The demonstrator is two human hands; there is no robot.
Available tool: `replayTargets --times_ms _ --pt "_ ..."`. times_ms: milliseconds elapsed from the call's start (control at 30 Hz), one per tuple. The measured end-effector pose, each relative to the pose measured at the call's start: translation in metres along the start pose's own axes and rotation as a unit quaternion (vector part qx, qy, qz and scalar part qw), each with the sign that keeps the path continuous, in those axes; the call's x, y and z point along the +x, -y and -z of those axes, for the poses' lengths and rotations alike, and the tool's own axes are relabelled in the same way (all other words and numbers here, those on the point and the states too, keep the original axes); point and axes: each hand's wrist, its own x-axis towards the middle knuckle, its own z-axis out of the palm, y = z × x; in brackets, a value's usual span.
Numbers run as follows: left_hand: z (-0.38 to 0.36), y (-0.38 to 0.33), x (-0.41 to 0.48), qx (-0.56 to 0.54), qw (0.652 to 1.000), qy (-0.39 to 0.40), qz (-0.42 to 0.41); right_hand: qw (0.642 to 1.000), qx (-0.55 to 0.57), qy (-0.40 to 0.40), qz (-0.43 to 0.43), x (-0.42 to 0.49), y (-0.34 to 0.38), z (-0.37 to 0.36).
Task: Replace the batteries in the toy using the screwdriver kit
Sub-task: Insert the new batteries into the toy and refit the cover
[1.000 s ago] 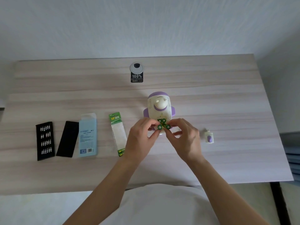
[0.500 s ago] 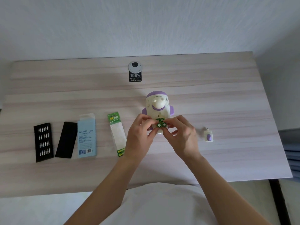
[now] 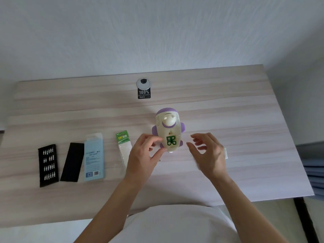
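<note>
**Batteries seated, cover to go back on**

The toy (image 3: 168,128) lies on its front near the middle of the bench (image 3: 228,106), its long axis running from the near edge toward the far edge, head pointing away from the person. Its open compartment faces up and shows four green batteries (image 3: 171,140) packed two by two, so the new cells look to be in place.

The left hand (image 3: 142,156) touches the toy's near left side, thumb and first fingers lightly steadying the body rather than gripping it. The right hand (image 3: 208,153) hovers just right of the toy, apart from it, fingers spread and curled with nothing in them; it is blurred.

A small white piece, probably the compartment cover (image 3: 225,153), peeks out from behind the right hand toward the right edge. It is mostly hidden, so I cannot be sure. If it is the cover, the right hand is much the nearer one and need only travel a little rightward to reach it.

Toward the left edge sit the tray of screwdriver bits (image 3: 47,165), a black lid (image 3: 72,162), a blue package (image 3: 94,157) and the battery wrapper (image 3: 123,144) just beside the left hand. The right half of the bench is mostly bare, giving open room there. The screwdriver itself is not visible.
</note>
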Motion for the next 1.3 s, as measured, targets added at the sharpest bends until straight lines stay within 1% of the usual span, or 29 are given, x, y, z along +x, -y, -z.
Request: replayTargets --times_ms 133,267,367,533,633,767,867,967,1067,1167,1233,1300 --pt "0.014 0.003 -0.002 0.031 0.999 0.002 -0.007 0.996 -0.012 -0.05 -0.067 0.003 -0.027 0.034" --pt "0.015 -0.008 0.006 0.048 0.998 0.016 -0.041 0.987 -0.047 -0.083 -0.132 -0.007 -0.06 0.064" --pt "0.005 -0.022 0.015 0.044 0.997 0.009 -0.061 0.98 -0.077 -0.079 -0.166 -0.022 -0.083 0.072" --pt "-0.01 -0.029 0.024 0.05 0.997 0.017 -0.051 0.965 -0.09 -0.041 -0.243 -0.033 -0.1 0.06" --pt "-0.016 -0.03 0.023 0.054 0.998 0.025 -0.028 0.958 -0.12 -0.024 -0.259 -0.031 -0.103 0.054" --pt "-0.02 -0.034 0.019 0.046 0.998 0.04 0.03 0.947 -0.144 -0.009 -0.287 -0.028 -0.111 0.048" --pt "-0.021 -0.032 0.02 0.043 0.996 0.051 0.054 0.942 -0.173 -0.013 -0.286 -0.025 -0.115 0.047" --pt "-0.023 -0.03 0.02 0.04 0.995 0.058 0.073 0.948 -0.166 -0.015 -0.273 -0.021 -0.118 0.047" --pt "-0.023 -0.027 0.021 0.037 0.995 0.053 0.071 0.949 -0.153 -0.014 -0.275 -0.018 -0.122 0.049" --pt "-0.022 -0.021 0.021 0.031 0.997 0.052 0.049 0.943 -0.16 -0.006 -0.291 -0.018 -0.117 0.052" --pt "-0.018 -0.015 0.02 0.025 0.998 0.059 0.025 0.937 -0.159 -0.009 -0.311 -0.021 -0.104 0.053" --pt "-0.01 -0.01 0.022 0.016 0.998 0.057 0.002 0.94 -0.122 -0.031 -0.319 -0.02 -0.082 0.051"
